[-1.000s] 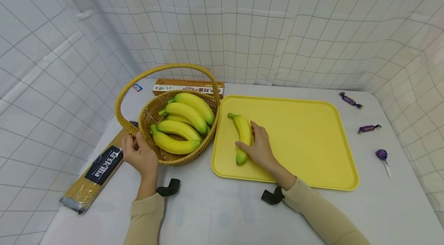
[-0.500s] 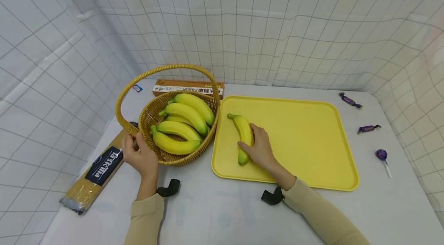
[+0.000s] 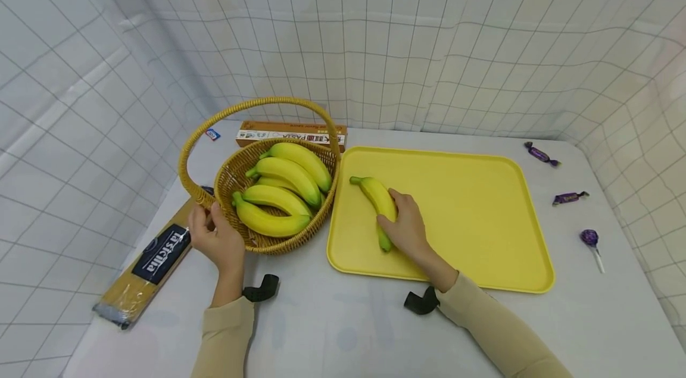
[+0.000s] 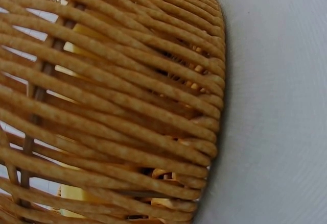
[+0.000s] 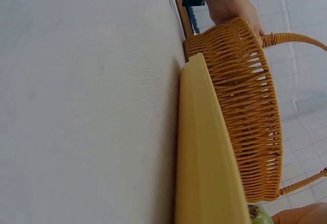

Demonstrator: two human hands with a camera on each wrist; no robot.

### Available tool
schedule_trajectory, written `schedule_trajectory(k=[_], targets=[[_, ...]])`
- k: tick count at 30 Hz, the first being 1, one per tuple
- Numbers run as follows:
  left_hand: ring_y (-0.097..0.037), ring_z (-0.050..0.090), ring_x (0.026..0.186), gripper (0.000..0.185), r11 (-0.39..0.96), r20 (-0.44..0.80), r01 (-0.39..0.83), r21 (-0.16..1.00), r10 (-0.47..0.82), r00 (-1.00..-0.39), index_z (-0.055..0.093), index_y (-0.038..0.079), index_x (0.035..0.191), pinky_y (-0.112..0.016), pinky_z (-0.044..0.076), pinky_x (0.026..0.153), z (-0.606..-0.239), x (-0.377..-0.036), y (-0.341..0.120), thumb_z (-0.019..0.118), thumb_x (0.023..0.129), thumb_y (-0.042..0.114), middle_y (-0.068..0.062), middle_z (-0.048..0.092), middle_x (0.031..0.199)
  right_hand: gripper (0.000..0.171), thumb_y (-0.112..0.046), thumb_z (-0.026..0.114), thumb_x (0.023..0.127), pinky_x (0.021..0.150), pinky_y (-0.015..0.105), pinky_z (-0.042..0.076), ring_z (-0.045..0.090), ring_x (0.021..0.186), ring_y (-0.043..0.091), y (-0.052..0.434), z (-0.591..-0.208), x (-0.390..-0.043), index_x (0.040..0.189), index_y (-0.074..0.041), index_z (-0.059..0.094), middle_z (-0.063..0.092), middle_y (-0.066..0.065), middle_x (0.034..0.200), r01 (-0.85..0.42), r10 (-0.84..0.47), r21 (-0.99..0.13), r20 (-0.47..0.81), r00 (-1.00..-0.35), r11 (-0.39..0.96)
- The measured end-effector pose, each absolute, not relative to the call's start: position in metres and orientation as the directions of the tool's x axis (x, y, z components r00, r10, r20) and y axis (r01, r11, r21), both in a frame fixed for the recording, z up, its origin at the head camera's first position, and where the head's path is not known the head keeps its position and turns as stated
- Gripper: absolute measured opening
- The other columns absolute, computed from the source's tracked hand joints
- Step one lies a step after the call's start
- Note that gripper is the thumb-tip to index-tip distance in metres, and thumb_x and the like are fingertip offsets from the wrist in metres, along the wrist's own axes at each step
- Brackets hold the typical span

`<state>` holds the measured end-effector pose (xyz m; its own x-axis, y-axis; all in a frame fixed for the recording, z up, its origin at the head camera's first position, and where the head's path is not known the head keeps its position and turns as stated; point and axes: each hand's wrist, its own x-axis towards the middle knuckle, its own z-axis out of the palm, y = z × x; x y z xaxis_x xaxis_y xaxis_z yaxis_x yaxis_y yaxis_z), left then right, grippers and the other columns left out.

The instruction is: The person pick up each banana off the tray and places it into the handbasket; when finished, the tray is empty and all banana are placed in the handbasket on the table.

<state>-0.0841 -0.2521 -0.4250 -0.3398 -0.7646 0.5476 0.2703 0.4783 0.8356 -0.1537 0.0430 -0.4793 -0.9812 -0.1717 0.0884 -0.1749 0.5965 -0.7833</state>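
Observation:
In the head view my left hand (image 3: 220, 242) pinches the base of the handle (image 3: 257, 104) of a wicker basket (image 3: 313, 229). Several yellow bananas (image 3: 270, 223) with green tips lie inside it. Close-up weave of the same basket (image 4: 112, 96) fills much of the left wrist view. My right hand (image 3: 409, 229) grips a single banana (image 3: 377, 194) over the left part of a yellow tray (image 3: 471, 217), thumb on its near side and fingers beyond. That banana's green end (image 5: 261, 216) peeks past the tray's wall (image 5: 204, 147) in the right wrist view.
A pasta packet (image 3: 161, 253) lies left of the basket, and a pasta box (image 3: 289, 134) behind it. Two purple wrapped candies (image 3: 541, 154) and a lollipop (image 3: 590, 241) lie right of the tray. Grid-patterned white cloth (image 3: 402, 38) surrounds the table.
The banana under my right hand has turned on the tray, its near end swinging to the right. My right hand has shifted slightly right with it. My left hand stays at the handle.

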Motion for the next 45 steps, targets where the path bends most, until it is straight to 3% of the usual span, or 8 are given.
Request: schedule_trajectory(k=[7,17,25,37,45], targets=[[0.003,0.046,0.082,0.022,0.473,0.539,0.26,0.842,-0.768,-0.347,0.059,-0.02,0.099,-0.015,0.037,0.071,-0.425,-0.084,-0.253,0.053,0.096,0.001,0.014,0.049,0.093,0.062,-0.014,0.065,0.083,0.083,0.04,0.042,0.052,0.1,0.03,0.044,-0.472,-0.153,0.141,0.002,0.048,0.056,0.02,0.119,-0.176,-0.16,-0.794,0.1,-0.982,0.582],[-0.001,0.045,0.08,0.021,0.484,0.549,0.262,0.835,-0.763,-0.341,0.058,-0.021,0.094,-0.015,0.037,0.07,-0.425,-0.085,-0.253,0.054,0.096,0.0,0.011,0.048,0.091,0.063,-0.014,0.067,0.085,0.084,0.039,0.045,0.052,0.107,0.031,0.056,-0.449,-0.153,0.144,-0.004,0.046,0.053,0.017,0.13,-0.162,-0.148,-0.841,0.099,-0.984,0.517],[-0.002,0.044,0.078,0.021,0.487,0.556,0.271,0.83,-0.759,-0.339,0.058,-0.021,0.094,-0.016,0.036,0.069,-0.425,-0.085,-0.254,0.053,0.096,-0.001,0.011,0.048,0.09,0.062,-0.013,0.069,0.085,0.078,0.035,0.047,0.053,0.104,0.026,0.052,-0.427,-0.148,0.143,-0.007,0.049,0.056,0.013,0.129,-0.268,-0.213,-0.822,0.182,-0.96,0.502],[-0.002,0.044,0.077,0.02,0.479,0.547,0.269,0.835,-0.767,-0.334,0.059,-0.02,0.094,-0.015,0.036,0.069,-0.425,-0.085,-0.253,0.054,0.096,-0.001,0.012,0.048,0.09,0.061,-0.013,0.069,0.084,0.077,0.034,0.048,0.053,0.102,0.023,0.004,-0.4,-0.155,0.143,-0.01,0.05,0.058,0.01,0.128,-0.371,-0.371,-0.84,0.223,-0.901,0.396],[0.005,0.044,0.077,0.021,0.469,0.535,0.261,0.844,-0.772,-0.343,0.06,-0.02,0.097,-0.014,0.036,0.069,-0.424,-0.084,-0.252,0.053,0.096,0.0,0.012,0.048,0.091,0.062,-0.015,0.065,0.083,0.078,0.033,0.047,0.054,0.108,0.022,-0.045,-0.392,-0.172,0.143,-0.011,0.05,0.055,0.009,0.137,-0.498,-0.504,-0.795,0.29,-0.813,0.347]])
